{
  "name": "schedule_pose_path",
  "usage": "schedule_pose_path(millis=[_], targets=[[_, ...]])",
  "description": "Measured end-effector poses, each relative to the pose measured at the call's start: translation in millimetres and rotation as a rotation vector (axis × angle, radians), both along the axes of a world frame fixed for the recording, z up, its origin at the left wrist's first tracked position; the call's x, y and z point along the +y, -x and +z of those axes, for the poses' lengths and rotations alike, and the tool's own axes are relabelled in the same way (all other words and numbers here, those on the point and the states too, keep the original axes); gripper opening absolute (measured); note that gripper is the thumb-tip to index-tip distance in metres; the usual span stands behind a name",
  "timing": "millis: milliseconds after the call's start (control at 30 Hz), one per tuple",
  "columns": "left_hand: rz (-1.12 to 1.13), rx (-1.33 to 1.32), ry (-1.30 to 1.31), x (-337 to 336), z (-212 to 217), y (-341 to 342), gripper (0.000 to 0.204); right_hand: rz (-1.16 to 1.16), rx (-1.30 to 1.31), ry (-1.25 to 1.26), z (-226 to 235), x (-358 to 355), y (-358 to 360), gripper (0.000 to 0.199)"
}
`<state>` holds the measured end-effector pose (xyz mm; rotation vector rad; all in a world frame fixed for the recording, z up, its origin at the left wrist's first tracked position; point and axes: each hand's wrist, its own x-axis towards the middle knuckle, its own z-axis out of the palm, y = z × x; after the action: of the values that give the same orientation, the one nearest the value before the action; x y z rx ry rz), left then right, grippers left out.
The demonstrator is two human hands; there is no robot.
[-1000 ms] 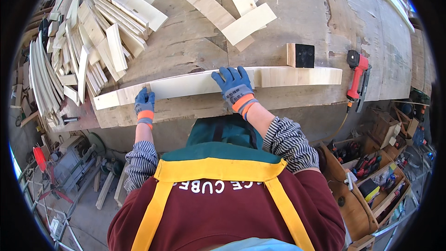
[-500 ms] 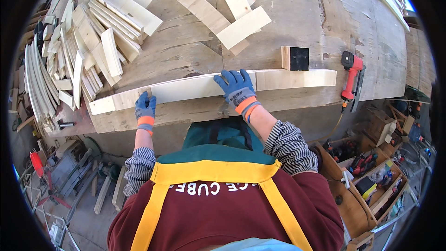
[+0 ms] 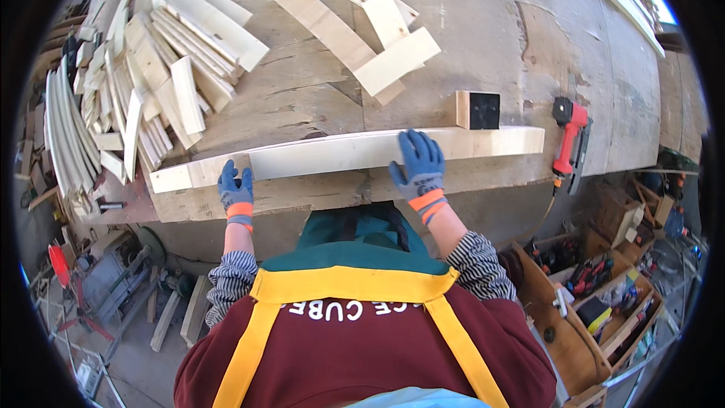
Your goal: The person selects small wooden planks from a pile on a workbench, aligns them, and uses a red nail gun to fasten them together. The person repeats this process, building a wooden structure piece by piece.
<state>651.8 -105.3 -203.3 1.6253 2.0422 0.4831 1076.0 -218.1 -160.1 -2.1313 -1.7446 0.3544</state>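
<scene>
A long, slightly curved wooden strip (image 3: 317,159), made of pale pieces placed end to end, lies along the near part of the plywood workbench (image 3: 483,38). My left hand (image 3: 236,187), in a blue and grey glove, is at the strip's near edge toward its left end, thumb and fingers apart. Farther right, my right hand (image 3: 420,170) rests over the strip, fingers stretched out and thumb spread. A wooden block with a black face (image 3: 483,110) stands at the strip's far edge near its right end.
Right of the strip lies a red nail gun (image 3: 572,136) with its hose. Loose boards (image 3: 396,60) lie beyond the strip. A large heap of wooden slats (image 3: 181,38) covers the left side. A wooden tool box (image 3: 563,332) stands below at right, a red-bladed fan (image 3: 59,266) at left.
My right hand has slid rightward along the strip, its fingers straighter. The left hand's thumb and fingers look more apart. The whole bench scene sits slightly lower in view.
</scene>
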Motion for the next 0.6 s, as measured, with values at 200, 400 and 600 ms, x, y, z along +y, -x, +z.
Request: schedule_pose_path(millis=[200,400,600], targets=[[-0.063,-0.026,-0.107,-27.5,-2.5,-4.7,0.057,-0.046,-0.118,0.085,-4.6,47.1,-53.6,0.067],[0.001,-0.019,0.027,-94.7,46.2,-2.7,0.056,0.256,-0.254,0.107,-18.2,172.9,-36.1,0.074],[0.225,0.030,0.321,-181.8,92.1,27.5,0.053,0.091,-0.275,0.268,-46.6,259.9,24.7,0.086]])
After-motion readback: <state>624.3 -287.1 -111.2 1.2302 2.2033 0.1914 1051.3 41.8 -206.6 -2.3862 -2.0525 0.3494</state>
